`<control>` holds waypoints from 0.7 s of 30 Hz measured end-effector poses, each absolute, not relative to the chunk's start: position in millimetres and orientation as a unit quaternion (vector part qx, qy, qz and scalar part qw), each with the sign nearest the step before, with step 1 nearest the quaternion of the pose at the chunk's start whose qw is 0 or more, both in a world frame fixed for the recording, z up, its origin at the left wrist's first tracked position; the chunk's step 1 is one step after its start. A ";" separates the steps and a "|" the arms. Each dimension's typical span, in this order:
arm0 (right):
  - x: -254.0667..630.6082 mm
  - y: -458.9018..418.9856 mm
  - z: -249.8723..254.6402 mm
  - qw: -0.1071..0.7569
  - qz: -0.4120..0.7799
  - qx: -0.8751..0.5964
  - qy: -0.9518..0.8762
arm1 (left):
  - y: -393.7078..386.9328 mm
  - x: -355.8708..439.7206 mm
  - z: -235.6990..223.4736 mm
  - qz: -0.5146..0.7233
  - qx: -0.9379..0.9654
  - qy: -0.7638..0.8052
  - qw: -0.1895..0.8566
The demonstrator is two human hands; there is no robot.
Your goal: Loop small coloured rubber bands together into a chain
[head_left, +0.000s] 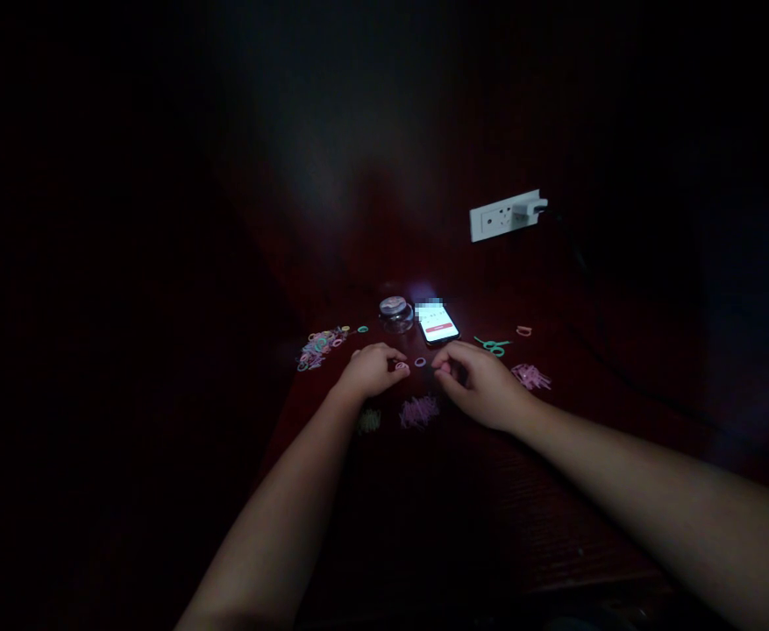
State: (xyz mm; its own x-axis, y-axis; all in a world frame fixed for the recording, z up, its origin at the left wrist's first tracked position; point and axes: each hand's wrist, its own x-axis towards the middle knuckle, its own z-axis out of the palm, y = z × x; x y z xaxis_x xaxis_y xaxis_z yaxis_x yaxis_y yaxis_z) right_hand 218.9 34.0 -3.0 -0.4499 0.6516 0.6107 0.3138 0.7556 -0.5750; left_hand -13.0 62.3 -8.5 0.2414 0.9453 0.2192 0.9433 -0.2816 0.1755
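Bare forearms (285,508) nearest cam, angled inward over dark surface (529,517). Pink ring (402,366) at L hand's (369,370) fingertips, lying approx flat, longer L–R in view; purple ring (420,362) btwn hands, near-round, no clear long axis. L hand palm down, fingers curled, pointing R; thumb & index slightly apart, can't tell if ring's pinched. R hand (486,386) points L, thumb & index tips close tog., can't tell if holding anything. Purple pile (419,411) nearer cam; phone (439,322) beyond, long axis running away, far end tipped L.
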 end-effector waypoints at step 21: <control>221.2 37.3 -4.4 0.422 0.191 -0.292 -0.837 | 56.3 3.4 -6.2 0.132 0.772 0.622 -0.030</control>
